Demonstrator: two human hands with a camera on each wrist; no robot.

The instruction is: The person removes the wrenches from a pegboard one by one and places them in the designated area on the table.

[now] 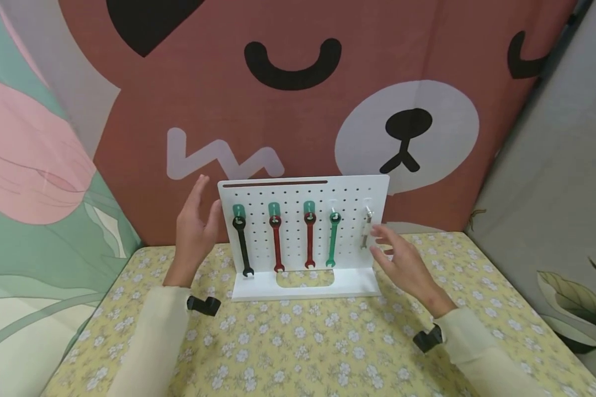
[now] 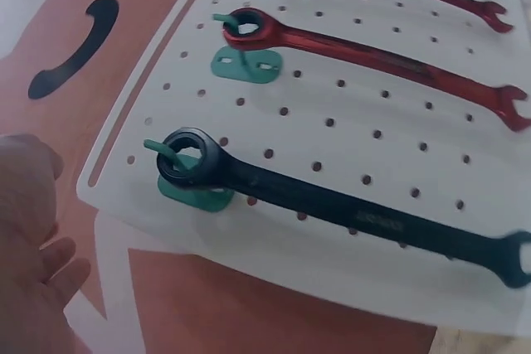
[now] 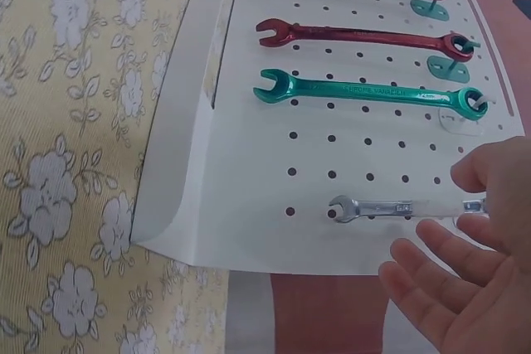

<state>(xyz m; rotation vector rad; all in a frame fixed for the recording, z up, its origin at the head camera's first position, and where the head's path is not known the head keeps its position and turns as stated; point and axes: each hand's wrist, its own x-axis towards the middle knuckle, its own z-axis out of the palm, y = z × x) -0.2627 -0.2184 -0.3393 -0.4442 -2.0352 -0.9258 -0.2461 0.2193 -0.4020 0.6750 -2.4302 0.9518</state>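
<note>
A white pegboard (image 1: pixel 350 242) stands upright with a row of combination wrenches hanging on hooks. At its right end hangs a small silver wrench (image 3: pixel 382 209), and my right hand (image 1: pixel 402 264) is beside it with spread fingers. In the right wrist view the thumb is on one side of this wrench and the fingers on the other, around its upper part. My left hand (image 1: pixel 193 231) is raised at the board's left edge with fingers extended, holding nothing. Nearest to it hangs a black wrench (image 2: pixel 332 205) on a green hook (image 2: pixel 199 192).
Two red wrenches (image 1: pixel 277 242) and a green wrench (image 1: pixel 333 240) hang between the black and silver ones. The board's white base (image 1: pixel 258 286) rests on a yellow floral tablecloth (image 1: pixel 298 347). Close behind is a curtain (image 1: pixel 298 121) with a bear print.
</note>
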